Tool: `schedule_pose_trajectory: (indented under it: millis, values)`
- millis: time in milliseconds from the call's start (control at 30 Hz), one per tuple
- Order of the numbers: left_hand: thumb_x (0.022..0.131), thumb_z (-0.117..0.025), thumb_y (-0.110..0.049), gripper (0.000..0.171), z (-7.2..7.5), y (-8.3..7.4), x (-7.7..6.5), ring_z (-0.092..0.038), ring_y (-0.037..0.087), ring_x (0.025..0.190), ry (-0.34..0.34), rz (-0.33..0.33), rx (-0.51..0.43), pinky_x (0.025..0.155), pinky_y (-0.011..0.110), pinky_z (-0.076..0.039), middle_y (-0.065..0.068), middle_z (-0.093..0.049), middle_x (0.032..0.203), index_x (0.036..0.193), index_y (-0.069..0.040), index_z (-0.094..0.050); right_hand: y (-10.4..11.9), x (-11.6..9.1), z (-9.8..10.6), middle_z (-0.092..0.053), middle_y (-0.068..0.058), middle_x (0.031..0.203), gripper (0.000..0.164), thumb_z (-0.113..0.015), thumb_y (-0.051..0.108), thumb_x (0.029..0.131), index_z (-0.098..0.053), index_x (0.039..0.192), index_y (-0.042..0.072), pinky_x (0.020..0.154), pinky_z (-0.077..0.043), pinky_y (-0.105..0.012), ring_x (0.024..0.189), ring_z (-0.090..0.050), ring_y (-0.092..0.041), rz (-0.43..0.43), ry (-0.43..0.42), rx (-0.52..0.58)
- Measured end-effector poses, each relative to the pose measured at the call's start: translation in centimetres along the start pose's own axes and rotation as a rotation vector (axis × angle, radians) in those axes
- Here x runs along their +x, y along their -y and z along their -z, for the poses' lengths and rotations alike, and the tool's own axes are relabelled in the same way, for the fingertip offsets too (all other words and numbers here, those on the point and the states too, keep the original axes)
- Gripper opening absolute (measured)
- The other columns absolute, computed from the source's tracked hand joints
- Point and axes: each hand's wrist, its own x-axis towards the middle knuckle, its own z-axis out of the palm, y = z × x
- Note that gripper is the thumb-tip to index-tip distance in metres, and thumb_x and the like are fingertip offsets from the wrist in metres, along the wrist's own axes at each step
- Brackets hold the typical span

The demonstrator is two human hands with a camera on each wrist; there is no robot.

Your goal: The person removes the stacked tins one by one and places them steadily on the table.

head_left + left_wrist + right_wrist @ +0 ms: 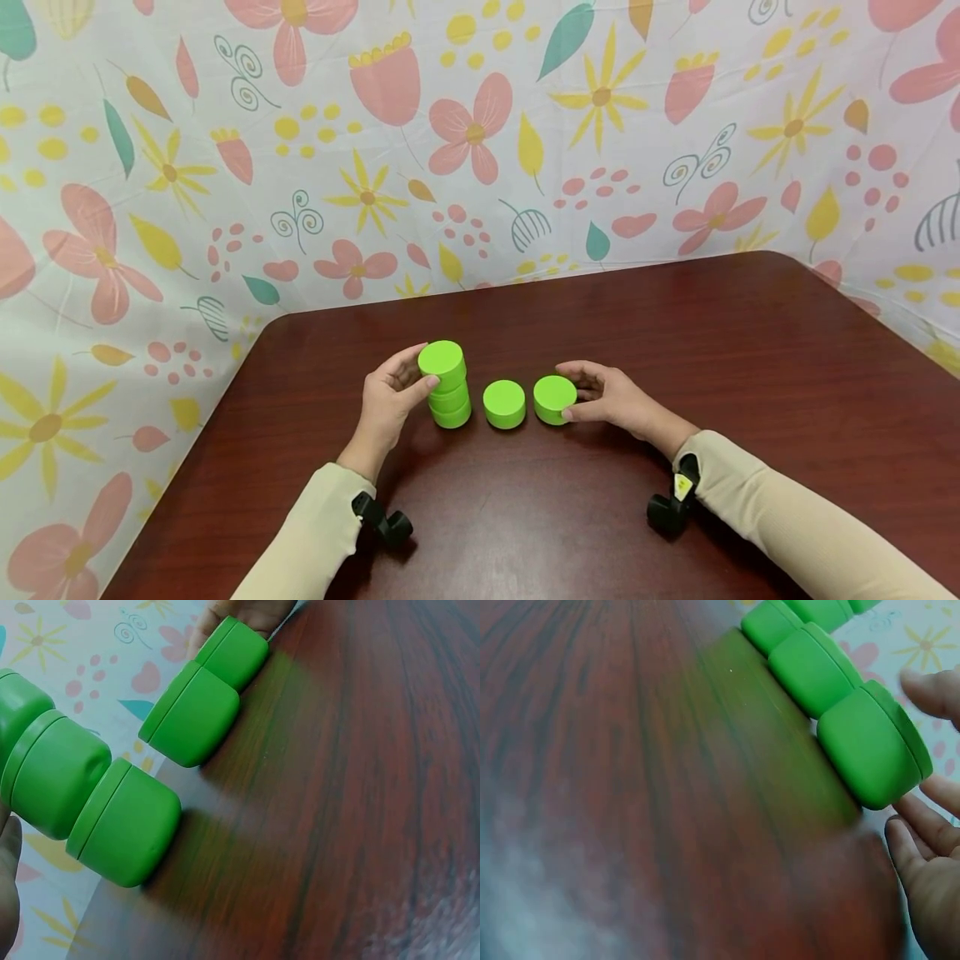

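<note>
On the left of the row, three small green lidded jars stand one above another. My left hand holds the top jar between thumb and fingers. Below it are the middle jar and the bottom jar, which rests on the table. A single jar stands upright to the right of the stack. Beside that, my right hand holds the rightmost jar, thumb at its near side and fingers behind. In the right wrist view, this jar sits at the tabletop, with fingers near its base.
The dark reddish-brown wooden table has rounded far corners. A floral cloth hangs behind and along its left side. Black wrist cameras, the left one and the right one, hang beside the pale sleeves, low over the table.
</note>
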Motion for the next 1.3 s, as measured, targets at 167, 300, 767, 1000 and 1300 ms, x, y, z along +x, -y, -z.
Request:
schedule_pose_trajectory:
  millis: [167,300,767,1000,1300]
  values:
    - [0.080,-0.064,0.009,0.051,0.1,0.0,-0.1,-0.060,0.009,0.104,0.008,0.000,-0.006,0.088,0.023,-0.047,0.007,-0.061,0.117,0.128,0.006,-0.049,0.9,-0.1,0.1,-0.042,-0.028,0.136,0.064,-0.068,0.011,0.082,-0.038,0.135,-0.007,0.102,-0.036,-0.046,0.127,-0.039,-0.040,-0.009,-0.018,0.022]
    - [0.080,-0.064,0.010,0.053,0.3,0.0,-0.4,-0.057,0.009,0.109,0.019,0.019,-0.007,0.093,0.023,-0.044,0.021,-0.054,0.127,0.130,0.005,-0.047,2.5,0.3,-0.2,-0.040,-0.026,0.139,0.061,-0.067,0.012,0.084,-0.039,0.136,-0.003,0.103,-0.031,-0.051,0.130,-0.035,-0.040,0.018,-0.001,0.016]
    - [0.079,-0.066,0.007,0.057,1.3,1.2,-1.3,-0.046,0.025,0.125,0.097,0.162,0.080,0.105,0.041,-0.032,0.021,-0.049,0.133,0.132,0.003,-0.045,7.4,4.1,-3.2,-0.052,-0.015,0.131,0.052,-0.068,0.014,0.084,-0.049,0.131,0.004,0.102,-0.038,-0.042,0.123,-0.047,-0.032,0.131,0.012,-0.050]
    - [0.079,-0.068,0.003,0.055,1.2,1.4,-1.3,-0.050,0.027,0.121,0.102,0.168,0.101,0.102,0.041,-0.037,0.020,-0.054,0.129,0.131,0.001,-0.048,8.4,5.8,-5.5,-0.054,-0.012,0.129,0.053,-0.071,0.020,0.082,-0.050,0.129,0.006,0.102,-0.038,-0.042,0.122,-0.048,-0.028,0.108,0.016,-0.069]
    - [0.079,-0.069,0.003,0.050,0.9,1.8,-1.4,-0.057,0.022,0.113,0.072,0.128,0.106,0.094,0.031,-0.045,0.022,-0.058,0.122,0.126,0.003,-0.053,8.6,7.1,-7.7,-0.052,-0.012,0.131,0.055,-0.073,0.020,0.080,-0.051,0.129,0.007,0.101,-0.039,-0.042,0.122,-0.048,-0.026,0.115,0.008,-0.067]
